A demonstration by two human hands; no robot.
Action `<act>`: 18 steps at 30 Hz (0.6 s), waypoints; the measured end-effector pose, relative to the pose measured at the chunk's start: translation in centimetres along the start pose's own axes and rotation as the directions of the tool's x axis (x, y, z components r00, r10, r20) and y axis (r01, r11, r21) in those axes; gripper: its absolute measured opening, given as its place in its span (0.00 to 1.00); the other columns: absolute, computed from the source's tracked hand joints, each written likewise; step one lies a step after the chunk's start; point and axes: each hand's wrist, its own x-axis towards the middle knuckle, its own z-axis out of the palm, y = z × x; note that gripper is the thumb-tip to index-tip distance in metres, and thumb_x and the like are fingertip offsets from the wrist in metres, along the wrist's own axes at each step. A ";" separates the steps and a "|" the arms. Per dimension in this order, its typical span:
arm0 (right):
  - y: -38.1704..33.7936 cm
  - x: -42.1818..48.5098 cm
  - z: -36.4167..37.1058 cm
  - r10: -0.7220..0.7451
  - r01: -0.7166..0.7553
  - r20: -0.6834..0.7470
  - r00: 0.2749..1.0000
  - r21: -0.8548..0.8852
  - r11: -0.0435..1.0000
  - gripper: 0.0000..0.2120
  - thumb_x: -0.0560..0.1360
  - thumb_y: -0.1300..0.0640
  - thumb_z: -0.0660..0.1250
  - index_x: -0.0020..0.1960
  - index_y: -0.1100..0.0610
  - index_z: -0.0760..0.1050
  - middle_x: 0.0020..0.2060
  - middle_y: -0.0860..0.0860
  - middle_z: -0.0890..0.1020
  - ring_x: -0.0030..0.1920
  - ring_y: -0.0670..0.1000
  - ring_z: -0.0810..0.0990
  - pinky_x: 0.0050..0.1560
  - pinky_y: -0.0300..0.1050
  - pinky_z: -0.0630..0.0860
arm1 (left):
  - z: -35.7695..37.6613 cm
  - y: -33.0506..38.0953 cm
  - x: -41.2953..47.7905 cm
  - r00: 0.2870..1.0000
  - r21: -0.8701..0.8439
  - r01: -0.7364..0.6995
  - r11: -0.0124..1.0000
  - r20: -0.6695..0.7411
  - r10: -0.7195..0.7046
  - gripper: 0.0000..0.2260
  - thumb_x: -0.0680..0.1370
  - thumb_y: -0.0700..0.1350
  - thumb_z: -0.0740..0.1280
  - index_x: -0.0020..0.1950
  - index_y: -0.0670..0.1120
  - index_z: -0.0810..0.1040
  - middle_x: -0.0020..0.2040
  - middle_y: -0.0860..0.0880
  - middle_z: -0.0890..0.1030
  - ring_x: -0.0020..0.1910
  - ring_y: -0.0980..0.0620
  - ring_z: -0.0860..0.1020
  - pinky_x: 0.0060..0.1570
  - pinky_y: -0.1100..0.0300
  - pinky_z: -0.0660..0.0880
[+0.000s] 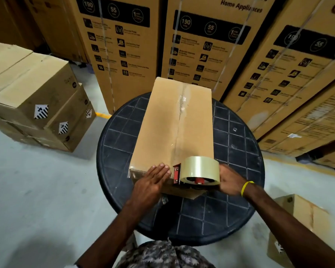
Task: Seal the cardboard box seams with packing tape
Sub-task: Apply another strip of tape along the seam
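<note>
A long plain cardboard box (162, 120) lies on a round dark table (236, 151), its far end toward the stacked cartons. Clear tape runs down its middle seam, and more clear tape covers the near edge. A red tape dispenser (193, 174) with a big clear tape roll sits at the box's near end, over the seam. My right hand (229, 179) grips the dispenser from the right; a yellow band is on that wrist. My left hand (153, 180) lies flat, fingers together, pressing the tape on the box's near edge just left of the dispenser.
Tall printed appliance cartons (207, 45) stand close behind the table. A stack of smaller brown boxes (37, 97) sits on the grey floor at left. Another small box (302, 225) is on the floor at lower right.
</note>
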 end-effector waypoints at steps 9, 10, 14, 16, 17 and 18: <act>7.3 -7.3 -4.3 0.100 -0.099 -0.010 0.995 0.051 0.994 0.27 0.64 0.30 0.75 0.58 0.40 0.77 0.51 0.43 0.85 0.51 0.44 0.84 0.55 0.54 0.82 | 0.4 -0.4 -0.3 1.000 -0.039 -0.014 0.999 -0.020 0.014 0.32 0.68 0.35 0.53 0.70 0.40 0.77 0.71 0.42 0.77 0.72 0.43 0.74 0.77 0.54 0.57; 7.6 -7.7 -4.5 0.116 -0.115 -0.009 0.993 0.052 0.992 0.24 0.65 0.34 0.77 0.57 0.40 0.78 0.50 0.43 0.85 0.51 0.44 0.84 0.55 0.54 0.82 | 0.4 -0.5 -0.3 1.000 -0.040 -0.016 0.999 -0.023 0.015 0.32 0.68 0.35 0.53 0.70 0.40 0.78 0.71 0.42 0.77 0.72 0.43 0.74 0.77 0.54 0.57; 8.7 -8.6 -5.3 0.111 -0.110 -0.035 0.993 0.039 0.993 0.20 0.68 0.53 0.80 0.55 0.40 0.78 0.51 0.43 0.85 0.52 0.43 0.82 0.55 0.49 0.82 | 0.6 -0.7 -0.3 0.999 -0.039 -0.020 0.999 -0.028 0.019 0.31 0.69 0.33 0.53 0.71 0.40 0.77 0.72 0.42 0.77 0.73 0.43 0.73 0.76 0.52 0.59; 9.8 -9.0 -5.5 0.107 -0.105 -0.033 0.994 0.049 0.993 0.20 0.68 0.52 0.81 0.57 0.45 0.79 0.51 0.44 0.85 0.51 0.43 0.83 0.55 0.51 0.82 | 0.7 -0.9 -0.3 0.999 -0.044 -0.025 0.999 -0.029 0.024 0.30 0.70 0.33 0.54 0.71 0.41 0.76 0.72 0.42 0.77 0.73 0.43 0.73 0.75 0.52 0.60; 10.5 -9.1 -5.5 0.104 -0.102 -0.029 0.994 0.060 0.993 0.20 0.68 0.52 0.81 0.58 0.47 0.80 0.51 0.46 0.85 0.51 0.44 0.83 0.55 0.52 0.82 | 0.7 -0.9 -0.3 0.999 -0.053 -0.028 0.998 -0.029 0.026 0.29 0.71 0.33 0.54 0.71 0.41 0.77 0.72 0.42 0.77 0.73 0.43 0.73 0.75 0.51 0.61; 10.8 -9.3 -5.6 0.108 -0.106 -0.029 0.994 0.065 0.992 0.20 0.68 0.52 0.81 0.58 0.47 0.80 0.51 0.47 0.85 0.51 0.45 0.84 0.55 0.52 0.82 | 0.7 -0.8 -0.2 0.999 -0.058 -0.027 0.998 -0.030 0.025 0.29 0.71 0.33 0.54 0.70 0.41 0.77 0.72 0.42 0.77 0.73 0.43 0.73 0.74 0.50 0.63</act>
